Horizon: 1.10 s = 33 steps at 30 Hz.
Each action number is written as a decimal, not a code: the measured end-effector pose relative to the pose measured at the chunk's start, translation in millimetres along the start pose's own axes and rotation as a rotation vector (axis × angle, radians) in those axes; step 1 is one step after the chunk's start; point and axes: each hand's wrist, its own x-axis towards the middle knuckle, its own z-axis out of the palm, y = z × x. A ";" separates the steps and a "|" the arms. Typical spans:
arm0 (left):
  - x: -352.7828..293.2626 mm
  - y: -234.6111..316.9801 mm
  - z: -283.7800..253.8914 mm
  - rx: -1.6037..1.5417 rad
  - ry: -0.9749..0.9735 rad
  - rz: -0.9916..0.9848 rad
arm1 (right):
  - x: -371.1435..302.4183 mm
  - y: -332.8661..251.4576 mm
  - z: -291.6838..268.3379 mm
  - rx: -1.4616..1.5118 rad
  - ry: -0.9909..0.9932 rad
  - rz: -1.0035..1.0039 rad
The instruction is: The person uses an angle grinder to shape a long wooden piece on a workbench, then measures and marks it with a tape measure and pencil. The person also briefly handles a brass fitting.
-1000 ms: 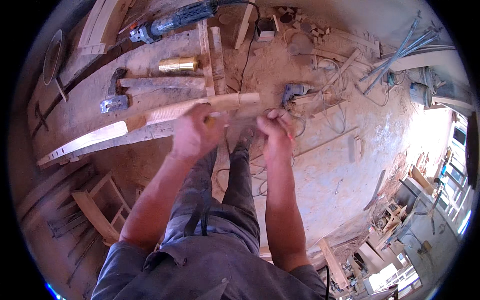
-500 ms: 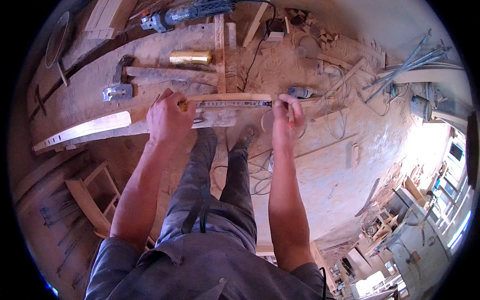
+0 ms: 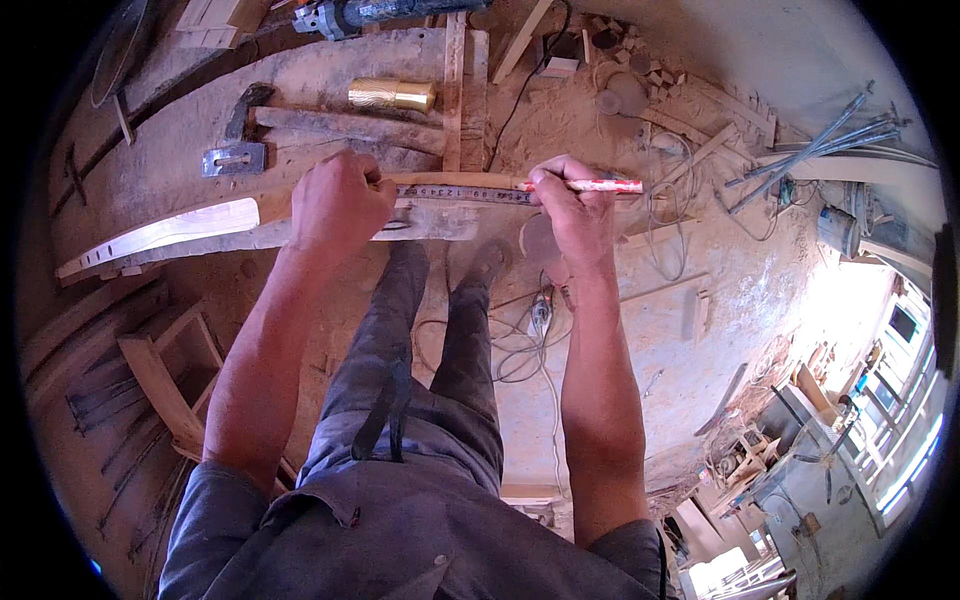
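Note:
My left hand is closed on a tape measure at the bench edge; its case is mostly hidden in the fist. The marked tape blade stretches right along a long wooden strip that lies on the workbench. In my right hand is a red-and-white pencil, pinched between thumb and fingers. Its left end points at the strip beside the blade, near the strip's right end. Whether those fingers also touch the blade, I cannot tell.
On the bench lie a hammer, a metal block-like tool, a gold cylinder and a power tool. Cables, wood offcuts and metal rods lie to the right. A wooden frame stands lower left.
My right hand has turned, bringing the pencil from upright to nearly level, with one end at the strip by the tape. The left hand stays closed at about the same place.

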 end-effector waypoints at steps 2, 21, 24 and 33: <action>0.9 -1.2 -0.2 0.004 -0.009 -0.003 | 0.4 1.8 1.4 -0.031 -0.018 -0.030; 3.7 2.4 -3.3 0.017 -0.049 -0.031 | 5.3 4.1 6.1 -0.121 -0.027 -0.054; 3.1 1.4 -3.2 0.015 -0.035 -0.017 | 6.6 2.1 4.1 -0.185 -0.055 -0.012; 3.2 3.3 -5.0 0.022 -0.058 -0.025 | 7.5 1.4 3.9 -0.254 -0.046 0.008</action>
